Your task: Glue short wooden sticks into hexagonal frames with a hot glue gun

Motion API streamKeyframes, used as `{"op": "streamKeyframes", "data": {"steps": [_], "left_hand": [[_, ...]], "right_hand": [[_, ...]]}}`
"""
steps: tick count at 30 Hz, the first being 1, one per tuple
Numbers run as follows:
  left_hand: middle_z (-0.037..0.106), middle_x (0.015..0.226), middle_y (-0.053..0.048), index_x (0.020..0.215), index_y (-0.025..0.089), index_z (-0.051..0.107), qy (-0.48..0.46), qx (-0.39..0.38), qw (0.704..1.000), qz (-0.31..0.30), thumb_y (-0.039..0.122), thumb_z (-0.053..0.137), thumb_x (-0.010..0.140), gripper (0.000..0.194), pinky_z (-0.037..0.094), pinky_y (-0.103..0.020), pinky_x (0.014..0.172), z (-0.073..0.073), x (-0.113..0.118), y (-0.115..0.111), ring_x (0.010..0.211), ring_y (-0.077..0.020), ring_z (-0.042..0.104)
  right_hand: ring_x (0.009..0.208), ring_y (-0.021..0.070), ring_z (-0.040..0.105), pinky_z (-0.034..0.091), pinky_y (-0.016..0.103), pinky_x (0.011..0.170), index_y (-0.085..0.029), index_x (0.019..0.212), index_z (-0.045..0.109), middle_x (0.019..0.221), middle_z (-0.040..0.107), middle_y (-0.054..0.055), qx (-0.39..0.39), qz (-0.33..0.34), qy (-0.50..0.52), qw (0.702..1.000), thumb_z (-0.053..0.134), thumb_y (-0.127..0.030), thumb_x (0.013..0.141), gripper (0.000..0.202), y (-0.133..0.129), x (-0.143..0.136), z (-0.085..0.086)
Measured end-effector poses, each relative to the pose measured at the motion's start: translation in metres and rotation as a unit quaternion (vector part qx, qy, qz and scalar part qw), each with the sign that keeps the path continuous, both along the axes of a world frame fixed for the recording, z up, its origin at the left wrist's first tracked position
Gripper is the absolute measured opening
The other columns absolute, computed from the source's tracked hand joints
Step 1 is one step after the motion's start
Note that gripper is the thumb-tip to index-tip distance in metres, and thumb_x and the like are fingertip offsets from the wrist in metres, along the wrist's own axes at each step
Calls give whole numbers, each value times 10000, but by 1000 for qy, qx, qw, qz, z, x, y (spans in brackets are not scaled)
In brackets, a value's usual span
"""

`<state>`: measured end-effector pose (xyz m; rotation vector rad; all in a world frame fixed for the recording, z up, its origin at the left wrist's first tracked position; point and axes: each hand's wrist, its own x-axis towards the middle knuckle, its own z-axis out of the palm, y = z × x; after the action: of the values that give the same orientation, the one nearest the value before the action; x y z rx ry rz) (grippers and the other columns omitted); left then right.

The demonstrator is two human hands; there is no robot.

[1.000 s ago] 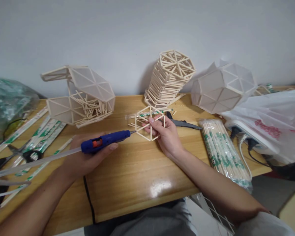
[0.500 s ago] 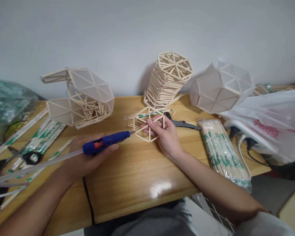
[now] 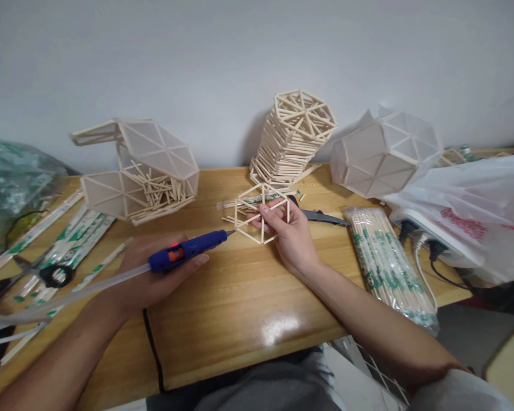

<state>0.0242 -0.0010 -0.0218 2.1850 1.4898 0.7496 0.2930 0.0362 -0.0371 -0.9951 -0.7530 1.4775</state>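
Note:
My left hand (image 3: 154, 279) is wrapped round a blue glue gun (image 3: 188, 250) with a long clear glue stick trailing from its back. The gun's metal nozzle points right, at the lower left corner of a hexagonal frame of thin wooden sticks (image 3: 262, 233); whether they touch I cannot tell. My right hand (image 3: 293, 234) pinches that frame between thumb and fingers, holding it above the wooden table (image 3: 223, 319). Behind it stands a tall stack of wooden stick frames (image 3: 289, 151), leaning right.
An open paper-covered stick box (image 3: 139, 171) holds short sticks at the left. Farther right are a closed paper-covered form (image 3: 385, 151), a packet of sticks (image 3: 388, 262) and a power strip (image 3: 449, 245). Scissors (image 3: 55, 275) and wrapped sticks lie left.
The hexagonal frame in my right hand has shifted slightly right and up. The glue gun in my left hand has moved a little right, and a red light now shows on it.

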Motion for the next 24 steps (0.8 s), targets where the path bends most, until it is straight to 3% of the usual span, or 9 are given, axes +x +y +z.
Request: {"op": "streamKeyframes", "data": {"steps": [3, 7, 12, 17, 24], "left_hand": [[521, 532, 46, 657, 260, 592, -33, 22, 999, -31, 527, 692, 946, 406, 365, -278, 499, 1, 3, 1, 467, -130, 499], [585, 594, 36, 713, 272, 631, -35, -2, 997, -64, 480, 701, 945, 319, 411, -278, 537, 3, 5, 3, 521, -145, 564], [597, 597, 26, 719, 272, 638, -47, -3, 996, -73, 460, 716, 924, 289, 431, -287, 527, 7, 6, 4, 524, -156, 585], [771, 920, -15, 945, 262, 720, -104, 8, 993, -59, 414, 736, 937, 153, 536, -302, 727, 9, 6, 3, 800, -188, 721], [598, 697, 19, 761, 237, 617, -148, -51, 988, -10, 463, 650, 976, 314, 428, -321, 621, 8, 3, -1, 631, -167, 536]], "right_hand": [[855, 207, 814, 678, 400, 933, -256, 898, 688, 805, 763, -35, 0, 12, 19, 1000, 988, -418, 738, 377, -2, -2, 2], [856, 189, 799, 648, 380, 957, -262, 922, 706, 844, 775, -40, -8, 21, 31, 999, 1006, -336, 696, 382, -3, -3, 4], [738, 141, 707, 590, 293, 790, -238, 845, 749, 783, 769, -40, -7, 33, 0, 999, 1015, -358, 661, 345, -3, -2, 5], [711, 127, 682, 544, 264, 752, -223, 776, 745, 740, 767, -43, -19, 14, 11, 1000, 1016, -294, 627, 318, -1, -1, 5], [725, 135, 711, 578, 256, 727, -209, 807, 720, 765, 777, -24, -75, 7, 63, 995, 1018, -254, 609, 361, 5, 1, 7]]}}
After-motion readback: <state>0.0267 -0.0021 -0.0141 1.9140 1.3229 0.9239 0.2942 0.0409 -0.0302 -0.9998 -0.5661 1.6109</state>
